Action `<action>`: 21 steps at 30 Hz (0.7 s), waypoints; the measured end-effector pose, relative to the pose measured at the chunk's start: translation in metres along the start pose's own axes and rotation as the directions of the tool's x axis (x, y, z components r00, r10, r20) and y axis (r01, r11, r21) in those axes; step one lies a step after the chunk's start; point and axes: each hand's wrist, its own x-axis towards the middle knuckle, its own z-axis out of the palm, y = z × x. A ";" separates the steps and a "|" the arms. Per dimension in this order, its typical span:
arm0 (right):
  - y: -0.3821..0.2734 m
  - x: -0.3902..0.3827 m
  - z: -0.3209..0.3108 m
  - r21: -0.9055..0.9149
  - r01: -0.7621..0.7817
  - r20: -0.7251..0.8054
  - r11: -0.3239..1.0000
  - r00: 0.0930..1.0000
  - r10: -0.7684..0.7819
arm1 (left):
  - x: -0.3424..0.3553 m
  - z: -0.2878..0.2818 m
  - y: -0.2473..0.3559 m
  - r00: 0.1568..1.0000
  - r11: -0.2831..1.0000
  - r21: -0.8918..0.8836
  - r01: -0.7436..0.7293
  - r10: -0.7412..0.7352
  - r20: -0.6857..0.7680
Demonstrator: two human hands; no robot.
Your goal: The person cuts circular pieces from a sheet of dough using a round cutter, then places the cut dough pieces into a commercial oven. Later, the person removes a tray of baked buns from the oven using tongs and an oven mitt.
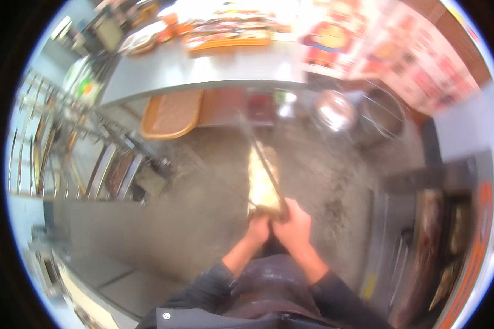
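Both hands are together in front of my body, fingers closed at the near end of a long, pale-yellow, blurred piece (pixel 262 181) that points away from me. Its kind cannot be made out. Along its right side runs a long, thin dark bar (pixel 268 164), reaching past the far end. My right hand (pixel 293 222) is wrapped around the near end of this bar. Close beside it, my left hand (pixel 258 229) grips the yellow piece from below, its fingers partly hidden. Motion blurs the outlines.
A metal table (pixel 203 71) stands ahead, carrying an orange tray (pixel 230 43) of packages. Beneath it is an orange-rimmed tub (pixel 170 131). Metal pots (pixel 381 112) stand at the far right. A wire rack (pixel 52 137) is at left; a metal unit with long compartments (pixel 392 219) is at right.
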 end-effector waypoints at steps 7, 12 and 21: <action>0.030 -0.134 -0.163 -0.083 0.156 -0.096 0.984 0.982 -0.164 | -0.083 0.186 0.076 0.884 0.997 -0.082 -0.008 0.045 0.466; 0.061 -0.221 -0.295 -0.139 0.052 -0.265 0.989 0.960 -0.088 | -0.153 0.339 0.099 0.643 0.991 -0.012 -0.134 0.096 0.760; 0.193 -0.380 -0.434 0.246 -0.359 -0.610 0.900 0.665 0.432 | -0.143 0.687 0.160 0.051 0.359 -0.145 -0.922 0.484 0.873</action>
